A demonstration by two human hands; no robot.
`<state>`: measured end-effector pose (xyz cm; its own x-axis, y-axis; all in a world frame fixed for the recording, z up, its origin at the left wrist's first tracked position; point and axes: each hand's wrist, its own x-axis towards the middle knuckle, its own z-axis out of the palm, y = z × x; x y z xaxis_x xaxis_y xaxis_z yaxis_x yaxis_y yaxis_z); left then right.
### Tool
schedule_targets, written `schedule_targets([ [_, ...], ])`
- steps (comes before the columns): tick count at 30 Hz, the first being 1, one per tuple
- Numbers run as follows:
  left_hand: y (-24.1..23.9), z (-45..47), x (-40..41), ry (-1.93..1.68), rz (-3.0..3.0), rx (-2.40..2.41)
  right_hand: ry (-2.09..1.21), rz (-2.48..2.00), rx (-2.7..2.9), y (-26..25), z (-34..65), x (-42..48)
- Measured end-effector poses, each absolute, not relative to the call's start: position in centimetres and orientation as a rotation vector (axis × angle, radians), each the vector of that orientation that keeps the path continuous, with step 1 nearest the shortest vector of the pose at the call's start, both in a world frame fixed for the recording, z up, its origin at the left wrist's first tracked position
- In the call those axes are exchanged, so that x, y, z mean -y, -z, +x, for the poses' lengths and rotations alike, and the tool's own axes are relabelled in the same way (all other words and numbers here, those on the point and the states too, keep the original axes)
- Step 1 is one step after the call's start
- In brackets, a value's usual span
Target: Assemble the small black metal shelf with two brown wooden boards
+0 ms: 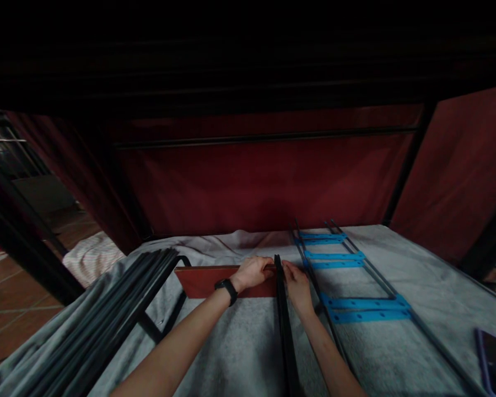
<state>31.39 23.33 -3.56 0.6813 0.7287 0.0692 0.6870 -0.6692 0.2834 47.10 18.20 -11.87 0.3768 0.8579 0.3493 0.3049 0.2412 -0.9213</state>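
A reddish-brown board point(221, 284) stands on its long edge on the grey cloth, its right end against an upright black metal frame point(287, 342). My left hand point(252, 273), with a black watch on its wrist, grips the board's top edge close to that frame. On the frame's other side my right hand point(296, 284) is closed, its fingertips pressed together near the top of the bar. Whatever small thing may be between those fingers is hidden.
To the left lies a stack of dark metal frames point(119, 309). Blue flat brackets point(366, 309) with thin dark rods lie to the right on the grey cloth point(235, 353). A phone point(494, 358) rests at the right edge. Dark red curtains point(264, 187) hang behind.
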Motion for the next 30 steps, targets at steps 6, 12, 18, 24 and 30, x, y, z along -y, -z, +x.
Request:
schedule_targets([
  [6,3.5,31.4,-23.0,-0.258,2.653,-1.140,-0.444,-1.463,1.365,11.5,47.6,-17.7],
  [12,3.5,31.5,-23.0,-0.230,2.653,-1.163,-0.404,-1.581,1.433,11.0,47.5,-18.1],
  [18,3.2,31.5,-23.1,-0.224,2.658,-1.155,-0.588,-1.670,1.359,9.7,48.3,-18.5],
  [24,3.1,31.5,-22.8,-0.217,2.663,-1.155,-0.903,-1.341,1.215,9.5,49.2,-18.7],
  [30,3.2,31.5,-22.8,-0.201,2.666,-1.179,-0.606,-1.420,1.301,10.4,48.2,-18.9],
])
